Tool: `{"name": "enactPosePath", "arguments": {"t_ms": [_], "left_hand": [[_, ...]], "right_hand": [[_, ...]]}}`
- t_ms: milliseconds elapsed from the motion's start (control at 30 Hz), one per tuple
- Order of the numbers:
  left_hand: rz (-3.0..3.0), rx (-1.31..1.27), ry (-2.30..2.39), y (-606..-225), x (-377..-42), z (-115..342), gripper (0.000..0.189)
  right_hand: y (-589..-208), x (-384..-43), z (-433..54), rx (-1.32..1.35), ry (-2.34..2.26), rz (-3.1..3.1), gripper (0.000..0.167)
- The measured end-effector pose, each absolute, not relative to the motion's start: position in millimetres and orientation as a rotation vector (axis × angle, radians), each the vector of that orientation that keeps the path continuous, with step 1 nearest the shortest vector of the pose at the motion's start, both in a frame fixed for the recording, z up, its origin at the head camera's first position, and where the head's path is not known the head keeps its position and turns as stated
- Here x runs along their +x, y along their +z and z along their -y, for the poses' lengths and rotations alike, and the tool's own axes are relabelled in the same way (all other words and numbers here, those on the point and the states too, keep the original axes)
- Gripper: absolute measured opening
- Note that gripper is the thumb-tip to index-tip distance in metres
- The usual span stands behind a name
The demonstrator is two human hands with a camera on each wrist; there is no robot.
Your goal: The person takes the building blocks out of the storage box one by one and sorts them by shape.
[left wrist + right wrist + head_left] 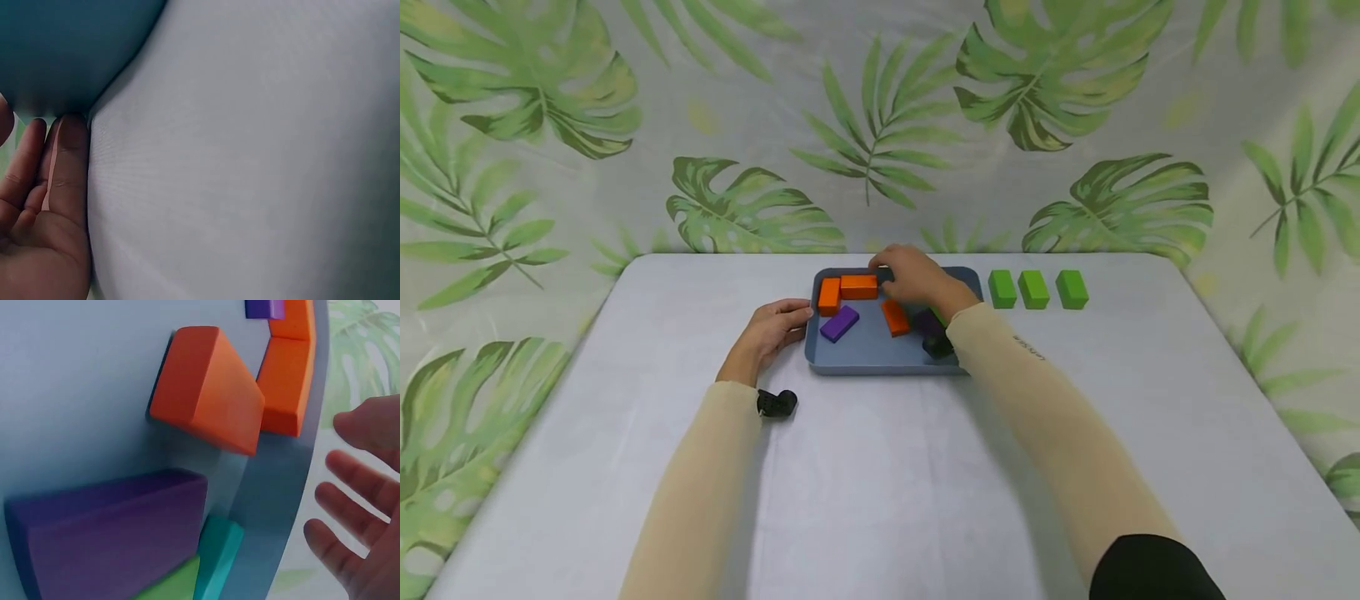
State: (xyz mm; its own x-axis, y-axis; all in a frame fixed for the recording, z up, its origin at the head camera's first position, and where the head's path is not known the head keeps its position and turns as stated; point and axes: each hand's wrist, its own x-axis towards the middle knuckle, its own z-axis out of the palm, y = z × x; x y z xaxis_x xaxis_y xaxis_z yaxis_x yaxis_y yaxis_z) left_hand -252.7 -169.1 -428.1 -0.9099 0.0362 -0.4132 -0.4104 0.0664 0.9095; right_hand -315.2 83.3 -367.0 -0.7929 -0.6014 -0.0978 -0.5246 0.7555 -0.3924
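A blue-grey tray point(865, 357) holds several coloured blocks. My left hand point(772, 327) is at its left end; in the left wrist view the extended fingers point(67, 162) touch the tray's outer wall. Over the back of the tray is my right hand point(913, 277), its fingers spread with nothing between them in the right wrist view. Just left of it, an orange block point(859, 287) lies along the back wall beside another orange block point(829, 297) in the corner. A purple block point(839, 324) lies slanted in front of them. One more orange block point(895, 317) sits mid-tray.
Below the right wrist are a dark purple block point(112, 537), a green block point(172, 584) and a teal block point(220, 553). Three green blocks point(1033, 289) stand in a row on the white-covered table point(865, 483), right of the tray. A leaf-print cloth point(880, 108) hangs behind.
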Motion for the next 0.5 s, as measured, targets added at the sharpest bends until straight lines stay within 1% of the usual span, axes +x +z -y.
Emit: {"name": "enactPosePath", "arguments": {"t_ms": [167,500], "left_hand": [[-2.026,-0.373,1.926,-429,-253,169,0.045],[-2.024,-0.37,1.945,-430,-251,168,0.044]], "right_hand": [[-370,-315,-72,-0.846,-0.547,-2.703,0.048],[-379,-310,-61,-0.753,-0.442,-2.695,0.054]]}}
